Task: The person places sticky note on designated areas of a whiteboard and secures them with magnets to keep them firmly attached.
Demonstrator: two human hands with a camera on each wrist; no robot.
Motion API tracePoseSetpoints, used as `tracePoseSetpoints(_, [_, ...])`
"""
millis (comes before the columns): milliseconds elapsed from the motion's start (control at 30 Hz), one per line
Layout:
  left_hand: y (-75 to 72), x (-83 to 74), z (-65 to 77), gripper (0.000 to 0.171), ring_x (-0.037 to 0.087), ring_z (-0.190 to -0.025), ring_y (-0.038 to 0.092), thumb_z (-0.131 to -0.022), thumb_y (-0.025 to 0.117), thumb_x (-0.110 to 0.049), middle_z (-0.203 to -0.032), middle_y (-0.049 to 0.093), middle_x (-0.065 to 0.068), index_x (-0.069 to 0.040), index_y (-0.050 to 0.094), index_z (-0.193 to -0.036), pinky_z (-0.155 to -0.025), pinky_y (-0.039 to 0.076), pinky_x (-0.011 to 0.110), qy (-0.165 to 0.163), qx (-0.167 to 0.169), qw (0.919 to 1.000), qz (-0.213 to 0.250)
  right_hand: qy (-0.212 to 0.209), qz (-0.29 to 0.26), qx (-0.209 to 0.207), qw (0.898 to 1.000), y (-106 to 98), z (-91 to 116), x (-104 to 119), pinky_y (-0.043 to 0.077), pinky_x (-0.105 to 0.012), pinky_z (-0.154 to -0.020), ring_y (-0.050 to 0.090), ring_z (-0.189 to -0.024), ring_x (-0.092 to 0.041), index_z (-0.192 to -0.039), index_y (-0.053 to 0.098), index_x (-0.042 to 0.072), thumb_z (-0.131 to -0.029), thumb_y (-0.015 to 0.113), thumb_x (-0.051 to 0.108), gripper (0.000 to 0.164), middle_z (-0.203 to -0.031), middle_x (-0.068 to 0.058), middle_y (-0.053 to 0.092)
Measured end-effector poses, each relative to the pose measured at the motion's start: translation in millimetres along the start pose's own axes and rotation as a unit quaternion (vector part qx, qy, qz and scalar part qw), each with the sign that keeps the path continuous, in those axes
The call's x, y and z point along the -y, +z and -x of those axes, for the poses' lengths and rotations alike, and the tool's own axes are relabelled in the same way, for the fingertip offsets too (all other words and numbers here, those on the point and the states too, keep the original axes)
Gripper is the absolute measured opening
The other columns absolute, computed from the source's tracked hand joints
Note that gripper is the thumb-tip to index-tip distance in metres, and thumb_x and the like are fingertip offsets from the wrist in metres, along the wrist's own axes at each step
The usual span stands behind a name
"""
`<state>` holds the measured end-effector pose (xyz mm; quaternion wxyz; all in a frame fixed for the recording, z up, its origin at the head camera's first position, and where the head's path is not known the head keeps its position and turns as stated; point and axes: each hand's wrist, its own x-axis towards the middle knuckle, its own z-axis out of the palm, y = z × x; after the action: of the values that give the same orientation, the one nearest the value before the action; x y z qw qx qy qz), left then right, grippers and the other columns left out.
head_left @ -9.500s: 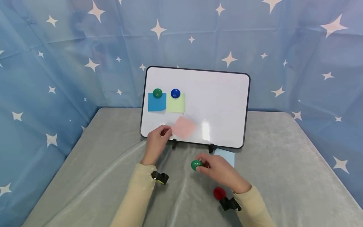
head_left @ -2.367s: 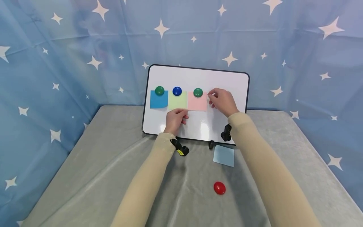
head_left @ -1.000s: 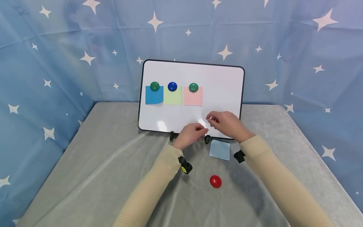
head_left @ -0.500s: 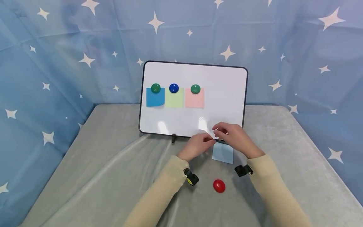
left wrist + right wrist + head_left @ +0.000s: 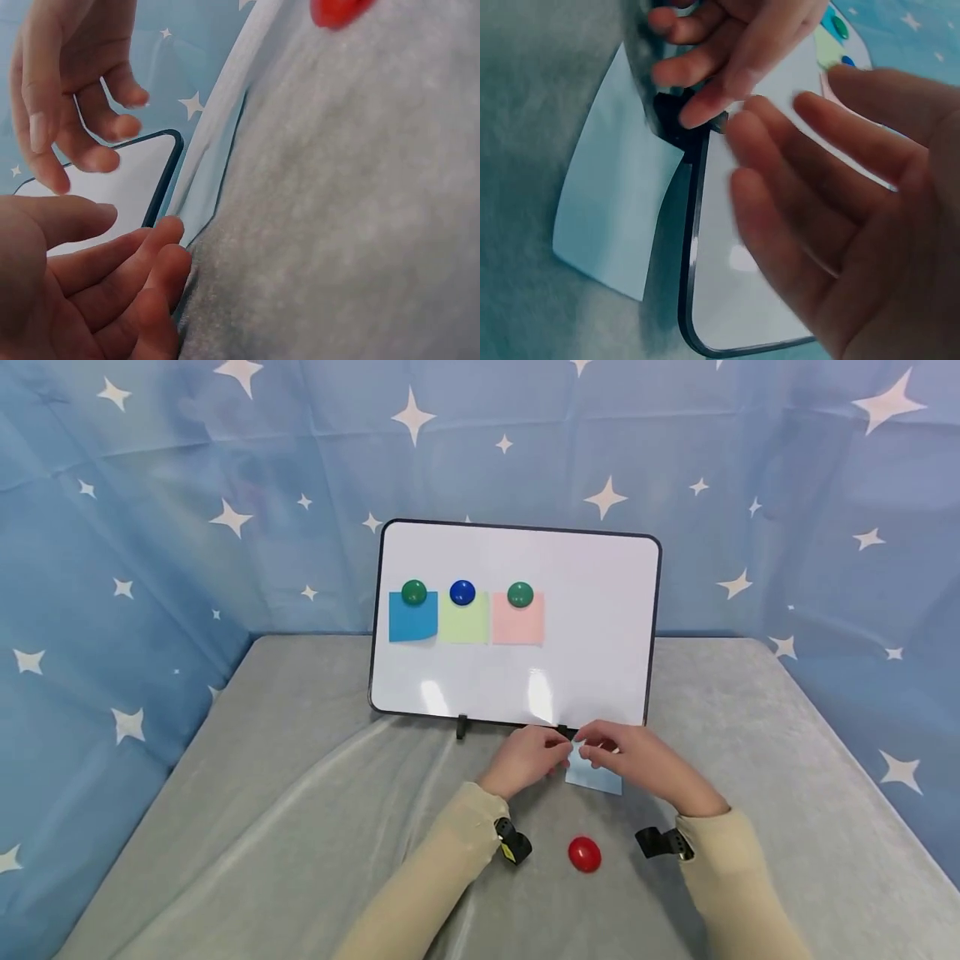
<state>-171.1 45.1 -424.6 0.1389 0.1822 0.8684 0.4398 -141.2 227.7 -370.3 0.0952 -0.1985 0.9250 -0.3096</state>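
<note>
A pale blue paper note (image 5: 592, 775) lies on the grey cloth just below the whiteboard (image 5: 592, 635). My left hand (image 5: 527, 758) is at the note's left edge, fingers loosely bent and thumb apart from them, holding nothing. Over the note's upper right part hovers my right hand (image 5: 637, 758), its fingers relaxed with nothing between them. In the right wrist view the pale blue note (image 5: 615, 187) shows beside the board's frame, and both hands' fingers are close to each other. A red round magnet (image 5: 584, 854) rests on the cloth nearer me.
On the board hang a blue note (image 5: 411, 622) under a green magnet (image 5: 414, 592), a pale green note (image 5: 462, 625) under a blue magnet (image 5: 462, 592), and a pink note (image 5: 517, 627) under another green magnet (image 5: 521, 595). Small black feet (image 5: 461, 727) support the board.
The pink note and second green magnet went up onto the board earlier. Since then both hands have come down from the board to the pale blue note, the left one also moving right.
</note>
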Motion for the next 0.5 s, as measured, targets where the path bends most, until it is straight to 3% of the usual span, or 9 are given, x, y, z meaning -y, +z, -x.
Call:
tracePoseSetpoints(200, [7.7, -0.7, 0.0, 0.022, 0.009, -0.055, 0.055, -0.090, 0.051, -0.033, -0.066, 0.062, -0.008, -0.019, 0.068, -0.087, -0.054, 0.042, 0.024, 0.001, -0.003, 1.0000, -0.003, 0.018, -0.010, 0.032, 0.999, 5, 7, 0, 0.046, -0.030, -0.063, 0.057, -0.077, -0.014, -0.108, 0.059, 0.016, -0.088, 0.056, 0.028, 0.024, -0.091, 0.002, 0.061])
tracePoseSetpoints(500, [12.2, -7.9, -0.7, 0.023, 0.009, -0.049, 0.049, -0.090, 0.046, -0.029, -0.056, 0.056, -0.009, -0.024, 0.065, -0.078, -0.049, 0.040, 0.025, 0.005, -0.020, 0.9968, -0.077, 0.031, -0.003, 0.096, 0.995, 5, 12, 3, 0.044, -0.030, -0.061, 0.055, -0.068, -0.014, -0.100, 0.060, 0.013, -0.089, 0.054, 0.027, 0.019, -0.081, 0.001, 0.060])
